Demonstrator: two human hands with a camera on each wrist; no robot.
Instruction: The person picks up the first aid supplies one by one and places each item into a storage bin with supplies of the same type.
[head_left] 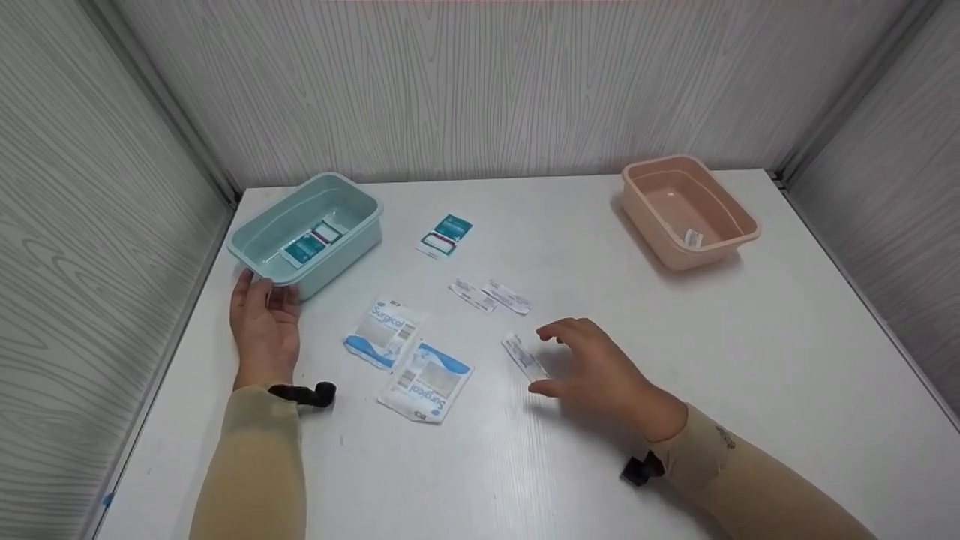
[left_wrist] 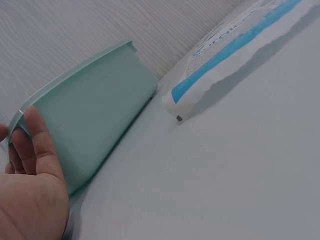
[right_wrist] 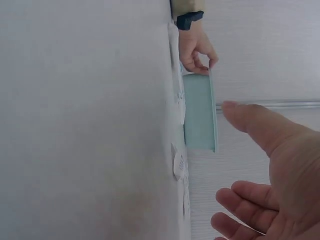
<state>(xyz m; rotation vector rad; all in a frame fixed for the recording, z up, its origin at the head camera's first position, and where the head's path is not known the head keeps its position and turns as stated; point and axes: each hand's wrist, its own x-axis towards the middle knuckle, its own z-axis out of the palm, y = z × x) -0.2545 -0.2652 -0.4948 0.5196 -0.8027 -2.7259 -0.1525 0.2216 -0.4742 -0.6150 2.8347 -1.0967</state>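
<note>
My left hand (head_left: 264, 330) grips the near corner of a light teal plastic basin (head_left: 341, 259), with the thumb at the rim and fingers beneath it. The right wrist view also shows this left hand (right_wrist: 196, 49) pinching the basin's rim. My right hand (head_left: 600, 375) hovers above the table, thumb and fingers spread apart and holding nothing. Between them lies a narrow white printed sachet (head_left: 523, 357) on the table. Two similar sachets, one a left sachet (head_left: 472, 295) and one a right sachet (head_left: 508, 296), lie farther back. Teal-and-white packets (head_left: 304, 249) lie inside the basin.
Two white-and-blue packs marked "Surgical", a rear pack (head_left: 384, 330) and a front pack (head_left: 427, 381), lie mid-table. Behind them is a teal-and-white packet (head_left: 446, 235). A pink basin (head_left: 679, 251) with a small white sachet (head_left: 693, 238) inside stands back right. Panels (head_left: 450, 90) enclose the table.
</note>
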